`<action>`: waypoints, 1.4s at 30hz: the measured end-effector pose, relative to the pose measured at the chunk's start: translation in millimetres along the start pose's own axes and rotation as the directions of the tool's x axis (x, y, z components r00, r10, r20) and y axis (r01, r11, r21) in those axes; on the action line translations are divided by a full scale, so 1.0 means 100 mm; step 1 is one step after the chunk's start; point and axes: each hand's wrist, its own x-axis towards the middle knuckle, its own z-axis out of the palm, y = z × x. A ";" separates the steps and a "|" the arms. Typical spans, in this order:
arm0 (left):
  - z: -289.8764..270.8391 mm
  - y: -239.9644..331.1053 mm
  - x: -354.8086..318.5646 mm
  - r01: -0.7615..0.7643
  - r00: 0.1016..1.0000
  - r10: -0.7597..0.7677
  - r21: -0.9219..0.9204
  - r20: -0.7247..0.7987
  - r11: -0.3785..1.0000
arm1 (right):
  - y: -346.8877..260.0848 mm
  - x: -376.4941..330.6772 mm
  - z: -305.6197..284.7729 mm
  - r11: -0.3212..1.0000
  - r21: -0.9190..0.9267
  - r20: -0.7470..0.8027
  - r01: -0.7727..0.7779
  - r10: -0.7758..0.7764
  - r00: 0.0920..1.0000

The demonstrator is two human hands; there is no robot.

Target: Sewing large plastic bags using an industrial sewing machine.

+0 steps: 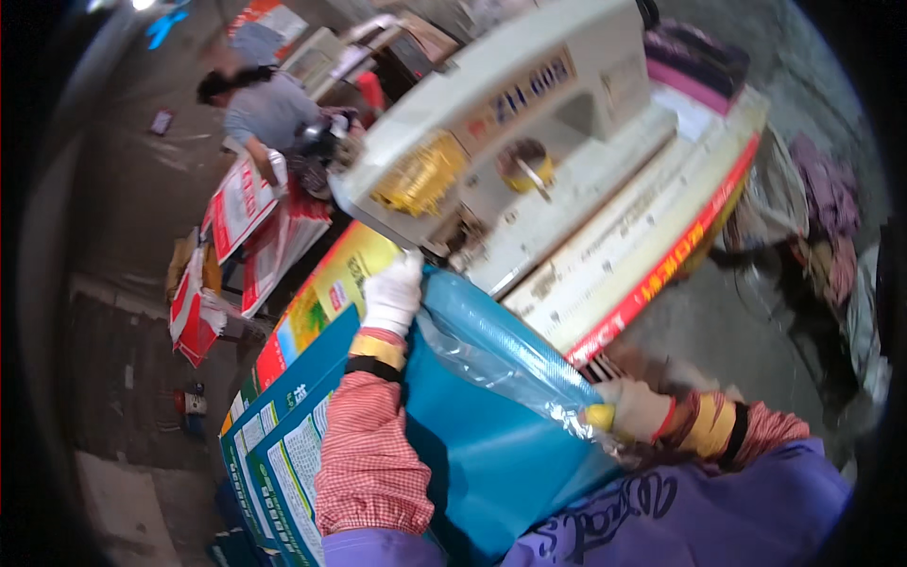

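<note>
A large blue printed woven bag (482,406) with a clear plastic liner along its edge lies across the front of a white industrial sewing machine (529,104). My left hand (393,293), in a white glove, presses on the bag's upper corner close under the machine's needle end; its fingers are bent, and what they pinch is partly hidden. Gloved too, my right hand (635,410) grips the bag's edge at the lower right, its yellow-covered thumb on top of the film. More printed bags (293,454), green and white, spread beneath my left forearm.
A yellow-wrapped bundle (420,174) is fixed on the machine's head, beside a tape roll (525,165). The machine's table (652,255) has a red edge. At the upper left another person (269,113) handles red-and-white bags (241,208). Cloths (827,208) hang at the far right.
</note>
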 end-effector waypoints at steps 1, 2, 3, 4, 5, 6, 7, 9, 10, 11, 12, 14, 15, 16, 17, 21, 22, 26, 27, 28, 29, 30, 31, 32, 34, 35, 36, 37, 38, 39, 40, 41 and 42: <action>0.06 -0.02 0.05 -0.033 0.999 0.031 -0.037 -0.044 0.999 | 0.15 0.07 0.03 0.974 -0.079 -0.092 0.210 -0.217 0.972; 0.07 -0.05 0.08 -0.075 0.987 0.062 -0.087 -0.147 0.993 | 0.40 0.24 0.08 0.952 0.012 -0.132 0.306 -0.302 0.944; 0.12 -0.08 0.14 -0.113 0.963 0.076 -0.132 -0.257 0.985 | 0.58 0.38 0.11 0.910 0.087 -0.183 0.405 -0.385 0.904; 0.17 -0.11 0.13 -0.113 0.952 0.064 -0.149 -0.300 0.982 | 0.58 0.39 0.13 0.913 0.099 -0.191 0.396 -0.373 0.908; 0.22 -0.12 0.14 -0.145 0.936 0.087 -0.148 -0.340 0.978 | 0.54 0.40 0.15 0.887 0.374 -0.212 0.271 -0.203 0.956; 0.28 -0.11 0.17 -0.133 0.931 0.062 -0.176 -0.360 0.975 | 0.48 0.38 0.17 0.772 0.620 -0.186 0.143 -0.033 0.982; 0.30 -0.09 0.18 -0.118 0.927 0.035 -0.204 -0.373 0.972 | 0.40 0.32 0.19 0.767 0.628 -0.185 0.136 -0.023 0.983; 0.38 -0.14 0.18 -0.146 0.921 0.034 -0.264 -0.389 0.953 | 0.20 0.15 0.17 0.906 0.220 -0.329 0.362 -0.280 0.902; 0.39 -0.15 0.22 -0.181 0.906 0.029 -0.325 -0.422 0.928 | 0.13 0.07 0.17 0.930 0.207 -0.330 0.305 -0.227 0.917; 0.41 -0.18 0.22 -0.176 0.908 0.025 -0.326 -0.418 0.929 | 0.03 0.01 0.15 0.931 0.206 -0.325 0.300 -0.224 0.919; 0.42 -0.21 0.21 -0.172 0.938 0.052 -0.330 -0.342 0.928 | -0.08 -0.05 0.14 0.975 0.005 -0.325 0.220 -0.207 0.923; 0.37 -0.21 0.21 -0.168 0.961 0.079 -0.333 -0.267 0.928 | -0.15 -0.09 0.14 0.971 -0.199 -0.330 0.131 -0.192 0.924; 0.33 -0.20 0.19 -0.167 0.965 0.090 -0.313 -0.246 0.935 | -0.16 -0.10 0.15 0.958 -0.268 -0.314 0.099 -0.184 0.931; 0.31 -0.16 0.22 -0.172 0.968 0.105 -0.300 -0.226 0.938 | -0.16 -0.08 0.13 0.942 -0.330 -0.305 0.061 -0.168 0.937; 0.26 -0.16 0.20 -0.172 0.969 0.106 -0.300 -0.224 0.938 | -0.17 -0.08 0.13 0.943 -0.328 -0.304 0.062 -0.167 0.938; 0.12 -0.17 -0.11 -0.121 0.984 0.047 -0.457 -0.170 0.881 | -0.20 -0.12 0.13 0.953 -0.302 -0.329 -0.009 -0.095 0.939; 0.05 -0.17 -0.13 -0.001 1.000 -0.013 -0.496 -0.023 0.868 | -0.20 -0.11 0.13 0.944 -0.324 -0.329 -0.059 -0.054 0.943; -0.04 -0.10 -0.15 0.148 0.984 -0.064 -0.558 0.168 0.816 | -0.12 -0.15 0.13 0.796 -0.603 -0.261 0.049 -0.255 0.931; -0.05 -0.07 -0.17 0.143 0.983 -0.045 -0.584 0.179 0.799 | -0.10 -0.18 0.12 0.797 -0.604 -0.237 -0.019 -0.157 0.959; -0.12 -0.01 -0.19 0.160 0.980 -0.050 -0.611 0.194 0.775 | -0.01 -0.19 0.15 0.782 -0.623 -0.249 -0.023 -0.170 0.953; -0.09 -0.01 -0.13 0.151 0.981 -0.039 -0.617 0.191 0.772 | 0.03 -0.20 0.17 0.767 -0.641 -0.262 -0.030 -0.182 0.948; -0.03 0.00 -0.03 0.089 0.992 -0.023 -0.568 0.122 0.818 | 0.03 -0.18 0.16 0.772 -0.635 -0.272 -0.038 -0.177 0.946; 0.02 0.00 0.02 0.041 0.998 -0.011 -0.504 0.061 0.863 | -0.09 -0.14 0.12 0.739 -0.672 -0.272 -0.052 -0.180 0.945; 0.08 -0.07 0.13 0.027 0.997 0.008 -0.483 0.072 0.875 | -0.19 -0.12 0.11 0.703 -0.707 -0.283 -0.076 -0.182 0.942; 0.56 -0.36 0.31 -0.071 0.996 0.036 -0.455 -0.084 0.888 | -0.25 0.43 0.20 0.781 -0.602 -0.415 -0.165 -0.130 0.901; 0.69 -0.67 0.38 -0.100 0.990 0.060 -0.332 -0.129 0.938 | -0.22 0.59 0.22 0.646 -0.761 -0.290 0.063 -0.426 0.857; 0.70 -0.91 0.43 -0.075 0.993 0.057 -0.178 -0.102 0.981 | -0.69 0.76 0.31 0.724 -0.637 -0.455 -0.266 -0.073 0.888; 0.69 -1.07 0.51 -0.057 0.995 0.054 -0.032 -0.083 0.998 | -0.76 0.87 0.24 0.586 -0.810 -0.306 0.015 -0.444 0.842; 0.61 -1.17 0.61 0.042 0.989 -0.066 -0.181 -0.131 0.983 | -1.02 1.06 0.24 0.714 -0.700 -0.380 -0.033 -0.332 0.864; 0.45 -1.24 0.68 0.129 0.969 -0.188 -0.326 -0.158 0.937 | -1.15 1.34 0.27 0.660 -0.745 -0.446 -0.095 -0.388 0.806; 0.24 -1.18 0.72 0.154 0.972 -0.200 -0.305 -0.125 0.940 | -1.40 1.26 0.20 0.624 -0.780 -0.382 0.052 -0.539 0.751; -0.01 -1.10 0.79 0.172 0.973 -0.208 -0.278 -0.103 0.945 | -1.49 1.48 0.13 0.536 -0.842 -0.329 0.065 -0.604 0.726; -0.12 -1.25 0.72 0.175 0.973 -0.204 -0.230 -0.107 0.957 | -1.56 1.50 0.17 0.400 -0.915 -0.257 0.058 -0.688 0.678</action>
